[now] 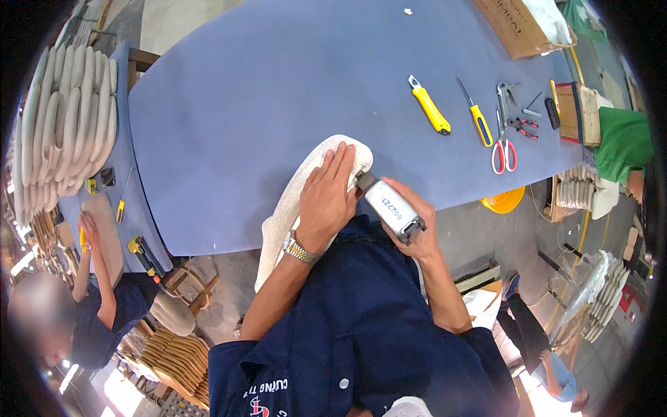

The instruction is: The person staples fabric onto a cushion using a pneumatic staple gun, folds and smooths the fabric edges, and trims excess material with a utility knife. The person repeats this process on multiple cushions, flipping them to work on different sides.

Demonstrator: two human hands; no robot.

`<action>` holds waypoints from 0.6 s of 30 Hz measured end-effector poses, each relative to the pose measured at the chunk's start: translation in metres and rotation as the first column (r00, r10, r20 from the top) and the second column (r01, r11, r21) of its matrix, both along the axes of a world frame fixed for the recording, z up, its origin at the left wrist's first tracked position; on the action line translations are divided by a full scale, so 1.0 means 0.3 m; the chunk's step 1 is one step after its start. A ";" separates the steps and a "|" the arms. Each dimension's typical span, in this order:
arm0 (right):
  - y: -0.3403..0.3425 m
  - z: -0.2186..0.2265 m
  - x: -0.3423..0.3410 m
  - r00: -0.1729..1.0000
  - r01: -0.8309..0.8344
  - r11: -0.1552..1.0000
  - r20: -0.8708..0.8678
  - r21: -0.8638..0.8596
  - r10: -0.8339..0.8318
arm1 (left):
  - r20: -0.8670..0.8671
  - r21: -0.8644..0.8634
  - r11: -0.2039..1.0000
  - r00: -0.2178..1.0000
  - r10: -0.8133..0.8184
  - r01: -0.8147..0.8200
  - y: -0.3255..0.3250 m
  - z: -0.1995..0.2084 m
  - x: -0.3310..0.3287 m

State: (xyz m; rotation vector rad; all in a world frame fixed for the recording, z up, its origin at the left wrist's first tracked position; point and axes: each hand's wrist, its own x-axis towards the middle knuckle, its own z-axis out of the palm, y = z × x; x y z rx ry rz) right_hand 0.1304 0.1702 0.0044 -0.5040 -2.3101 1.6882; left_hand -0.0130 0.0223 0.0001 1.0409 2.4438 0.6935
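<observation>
My left hand lies with its fingers stretched flat over the upper part of a cream upholstered pad. The pad is long with a rounded end; it leans over the near edge of the table, and its lower part is partly hidden by my arm. A grey staple gun is in my right hand, whose fingers are closed round it. The gun's dark nose is at the pad's right edge, close beside my left fingertips; whether it touches, I cannot tell.
On the blue table lie a yellow utility knife, a screwdriver, red-handled scissors and pliers. A cardboard box stands at the far right. Stacked pads and a co-worker are at left.
</observation>
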 end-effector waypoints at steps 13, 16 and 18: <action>0.077 0.037 -0.088 0.982 -0.052 0.994 0.174 -0.099 0.069 | -0.043 -0.011 1.000 0.999 -0.003 0.003 0.036 -0.034 -0.015; 0.080 0.042 -0.092 0.981 -0.054 0.992 0.180 -0.113 0.074 | -0.031 -0.017 1.000 1.000 0.001 -0.002 0.041 -0.026 -0.026; 0.079 0.033 -0.091 0.986 -0.053 0.993 0.152 -0.106 0.069 | -0.040 0.048 0.999 0.999 0.008 -0.006 0.031 -0.041 -0.032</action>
